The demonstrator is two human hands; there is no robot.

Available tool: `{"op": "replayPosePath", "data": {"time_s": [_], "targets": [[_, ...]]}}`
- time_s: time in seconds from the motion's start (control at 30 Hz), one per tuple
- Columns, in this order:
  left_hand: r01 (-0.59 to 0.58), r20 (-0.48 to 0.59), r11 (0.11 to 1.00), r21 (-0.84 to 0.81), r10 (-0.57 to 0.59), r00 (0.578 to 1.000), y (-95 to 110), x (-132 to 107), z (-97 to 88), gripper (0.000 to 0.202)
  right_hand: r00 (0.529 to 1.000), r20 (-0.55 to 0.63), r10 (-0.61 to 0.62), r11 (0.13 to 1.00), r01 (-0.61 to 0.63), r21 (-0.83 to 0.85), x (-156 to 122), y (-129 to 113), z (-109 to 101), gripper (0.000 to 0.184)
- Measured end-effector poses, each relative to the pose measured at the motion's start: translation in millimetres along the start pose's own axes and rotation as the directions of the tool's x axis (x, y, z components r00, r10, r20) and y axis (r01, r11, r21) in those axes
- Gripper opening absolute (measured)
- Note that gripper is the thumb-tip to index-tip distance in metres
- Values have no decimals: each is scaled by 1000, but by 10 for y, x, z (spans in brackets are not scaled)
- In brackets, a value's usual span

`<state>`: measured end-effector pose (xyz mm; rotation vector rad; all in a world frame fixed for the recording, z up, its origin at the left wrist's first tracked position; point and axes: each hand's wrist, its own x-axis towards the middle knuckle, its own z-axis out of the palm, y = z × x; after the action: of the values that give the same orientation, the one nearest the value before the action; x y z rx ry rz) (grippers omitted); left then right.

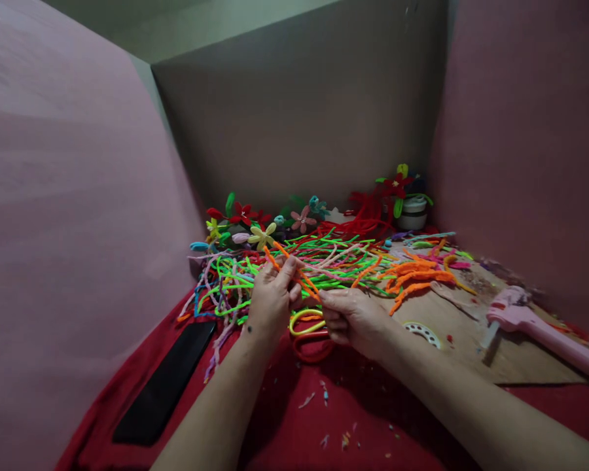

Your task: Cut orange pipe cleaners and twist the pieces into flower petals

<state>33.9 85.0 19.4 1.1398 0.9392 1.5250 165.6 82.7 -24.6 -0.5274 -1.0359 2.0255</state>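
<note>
My left hand (273, 299) is closed in a pinch on an orange pipe cleaner (294, 271) that runs from its fingertips down to my right hand (351, 316). My right hand is also closed, gripping the lower end of the same orange pipe cleaner. Both hands hover over a heap of green, orange and pink pipe cleaners (324, 261). Just below the hands lie scissors with yellow and red handle loops (308, 330).
Finished pipe cleaner flowers (262, 232) line the back wall, with a small white pot of flowers (412, 209) at right. A pink glue gun (535, 327) lies on a cardboard sheet (515, 366). A black flat object (164, 386) rests on the red cloth (324, 418).
</note>
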Motion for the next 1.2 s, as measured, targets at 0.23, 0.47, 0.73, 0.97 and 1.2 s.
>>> {"op": "replayPosePath", "data": {"time_s": [0.23,0.47,0.73,0.97,1.2], "targets": [[157,191,987,19,-158,969,-37,-33,4,27,997,-29,-71,997,71,17,26,14,-22,26],[81,155,980,179,-109,982,-12,16,-92,24,999,13,29,993,-30,114,23,-31,-45,18],[108,143,984,142,-129,981,-56,44,-104,27,998,7,-67,995,66,75,36,-4,-55,16],[151,118,944,292,-193,974,-136,18,-81,31,992,-121,-47,987,65,147,72,4,-92,10],[243,77,963,119,-253,965,-128,6,-18,27,990,-93,-104,992,110,65,61,2,-72,15]]}}
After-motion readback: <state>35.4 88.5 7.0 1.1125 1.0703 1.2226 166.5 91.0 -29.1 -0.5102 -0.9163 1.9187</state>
